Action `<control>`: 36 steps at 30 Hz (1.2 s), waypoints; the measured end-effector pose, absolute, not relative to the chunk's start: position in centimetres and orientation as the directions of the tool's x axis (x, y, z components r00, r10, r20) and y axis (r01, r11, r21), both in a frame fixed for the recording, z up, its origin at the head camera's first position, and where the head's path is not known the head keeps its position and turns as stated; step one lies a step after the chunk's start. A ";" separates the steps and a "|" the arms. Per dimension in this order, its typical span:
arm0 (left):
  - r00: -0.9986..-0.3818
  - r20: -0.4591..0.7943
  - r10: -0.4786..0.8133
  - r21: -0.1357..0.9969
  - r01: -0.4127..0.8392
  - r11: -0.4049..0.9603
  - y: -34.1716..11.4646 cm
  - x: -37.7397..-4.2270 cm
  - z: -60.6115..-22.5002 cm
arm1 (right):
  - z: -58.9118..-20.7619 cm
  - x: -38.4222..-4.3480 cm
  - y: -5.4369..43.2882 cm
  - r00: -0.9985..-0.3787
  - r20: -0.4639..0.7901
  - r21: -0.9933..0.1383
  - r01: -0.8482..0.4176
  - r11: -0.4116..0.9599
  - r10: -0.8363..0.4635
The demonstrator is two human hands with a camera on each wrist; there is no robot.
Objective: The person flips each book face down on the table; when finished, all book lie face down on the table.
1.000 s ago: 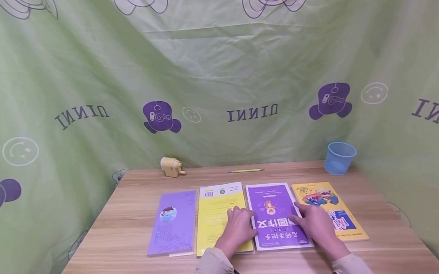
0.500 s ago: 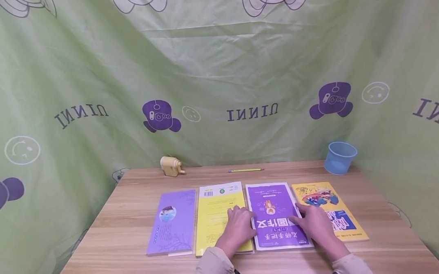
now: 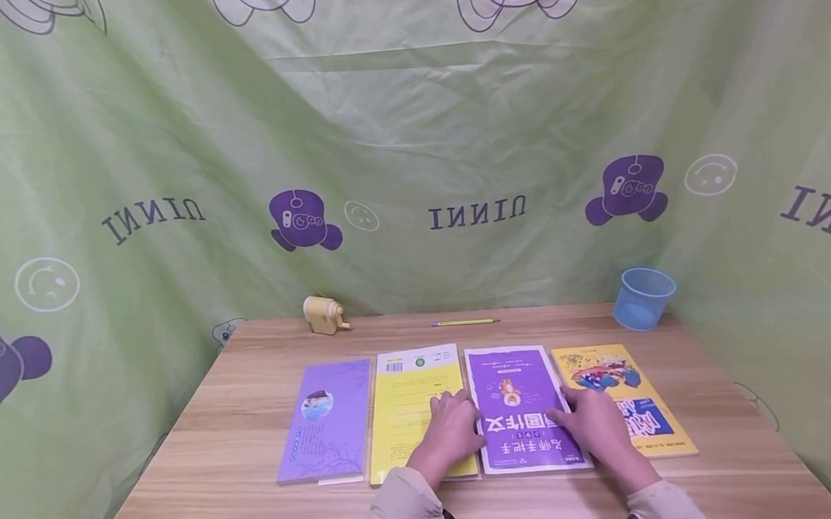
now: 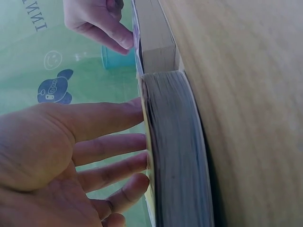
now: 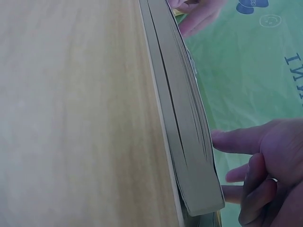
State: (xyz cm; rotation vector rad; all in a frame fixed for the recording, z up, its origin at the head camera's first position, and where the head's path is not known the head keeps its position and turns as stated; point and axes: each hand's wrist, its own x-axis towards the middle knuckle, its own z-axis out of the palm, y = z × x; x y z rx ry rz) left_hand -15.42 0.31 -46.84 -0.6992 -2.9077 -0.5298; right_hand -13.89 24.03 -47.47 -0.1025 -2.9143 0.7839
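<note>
Several books lie flat in a row. In the head view my left hand (image 3: pixel 449 432) rests its fingertips on the cover of the yellow book (image 3: pixel 398 427), its thumb beside the left edge of the white-bordered purple book (image 3: pixel 526 398). The left wrist view shows the fingers (image 4: pixel 109 149) spread and touching the cover above a thick page block (image 4: pixel 177 151). My right hand (image 3: pixel 600 429) lies across the gap between the purple book and the orange-yellow book (image 3: pixel 652 412). Its thumb touches the purple cover; in the right wrist view some fingers (image 5: pixel 260 194) bend loosely.
A lilac book (image 3: pixel 329 433) lies at the left end of the row. Behind stand a cream hand-crank pencil sharpener (image 3: pixel 323 316) and a blue cup (image 3: pixel 642 304), with a pencil (image 3: pixel 465 322) between them. Green printed cloth (image 3: pixel 410 136) hangs around the wooden table (image 3: pixel 208 447).
</note>
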 end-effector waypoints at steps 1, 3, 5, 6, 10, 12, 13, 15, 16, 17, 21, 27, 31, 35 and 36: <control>-0.890 0.175 0.421 0.312 0.456 0.834 0.3 -15.4 -46.8 | -47.4 -13.9 24.0 -0.991 0.093 -0.503 0.038 0.863 0.098; -0.891 0.170 0.420 0.319 0.453 0.832 0.3 -15.4 -46.8 | -47.4 -13.9 23.9 -0.992 0.079 -0.500 0.049 0.865 0.102; -0.893 0.165 0.419 0.326 0.451 0.831 0.2 -15.3 -46.8 | -47.3 -13.9 23.9 -0.992 0.064 -0.503 0.060 0.862 0.106; -0.894 0.163 0.418 0.331 0.448 0.830 0.2 -15.3 -46.7 | -47.3 -13.9 23.8 -0.993 0.057 -0.506 0.064 0.860 0.107; -0.894 0.163 0.418 0.334 0.448 0.829 0.2 -15.3 -46.6 | -47.3 -13.9 23.8 -0.992 0.060 -0.512 0.063 0.857 0.109; -0.895 0.162 0.415 0.337 0.446 0.829 0.2 -15.3 -46.6 | -47.3 -13.9 23.7 -0.992 0.062 -0.510 0.062 0.858 0.109; -0.895 0.163 0.415 0.339 0.446 0.829 0.1 -15.3 -46.5 | -47.3 -13.9 23.7 -0.992 0.062 -0.511 0.064 0.857 0.111; -0.897 0.162 0.412 0.343 0.442 0.829 0.1 -15.3 -46.6 | -47.4 -14.0 23.7 -0.992 0.062 -0.508 0.066 0.859 0.113; -0.897 0.162 0.411 0.344 0.442 0.829 0.1 -15.4 -46.6 | -47.4 -14.0 23.6 -0.992 0.061 -0.508 0.068 0.858 0.115; -0.897 0.164 0.411 0.342 0.442 0.829 0.1 -15.4 -46.6 | -47.4 -14.0 23.6 -0.991 0.058 -0.511 0.073 0.857 0.118; -0.893 0.172 0.416 0.327 0.451 0.831 0.0 -15.5 -46.8 | -47.4 -14.0 23.4 -0.989 0.060 -0.525 0.083 0.847 0.134; -0.894 0.168 0.416 0.330 0.449 0.831 0.0 -15.6 -46.9 | -47.3 -14.0 23.4 -0.986 0.080 -0.576 0.076 0.814 0.149; -0.891 0.172 0.420 0.331 0.454 0.827 0.1 -15.6 -46.9 | -46.9 -14.1 23.7 -0.982 0.076 -0.615 0.089 0.784 0.171; -0.894 0.155 0.420 0.348 0.448 0.824 0.2 -15.6 -46.9 | -46.5 -14.1 24.1 -0.978 0.012 -0.671 0.145 0.727 0.206; -0.895 0.150 0.421 0.354 0.446 0.822 0.2 -15.6 -46.9 | -46.4 -14.1 24.2 -0.977 -0.003 -0.685 0.158 0.711 0.214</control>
